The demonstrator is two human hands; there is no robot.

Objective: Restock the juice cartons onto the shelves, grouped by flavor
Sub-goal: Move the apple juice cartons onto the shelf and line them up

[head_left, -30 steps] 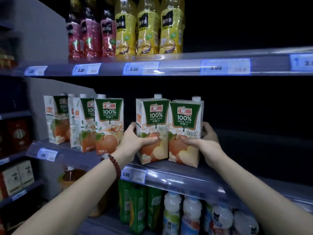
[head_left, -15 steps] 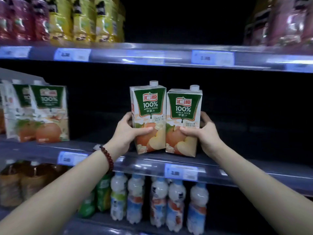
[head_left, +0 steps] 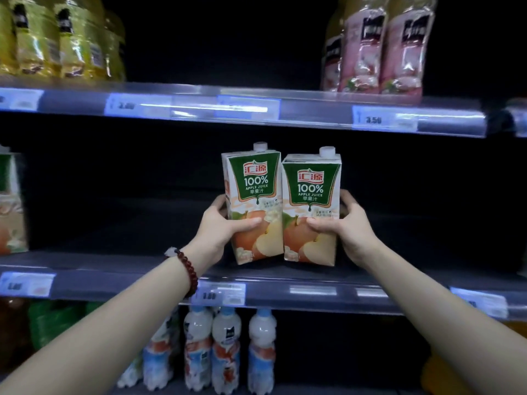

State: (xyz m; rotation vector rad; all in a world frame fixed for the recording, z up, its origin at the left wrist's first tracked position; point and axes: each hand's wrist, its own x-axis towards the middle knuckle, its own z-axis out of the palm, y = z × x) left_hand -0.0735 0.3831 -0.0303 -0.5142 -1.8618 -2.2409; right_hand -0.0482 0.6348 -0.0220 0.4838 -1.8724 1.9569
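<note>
Now, frame centre | my left hand and right hand each clasp an apple juice carton, second carton | step: placing on middle shelf | next: set down, release.

A shop aisle — price tags on shelf rails, rows of bottled drinks.
</note>
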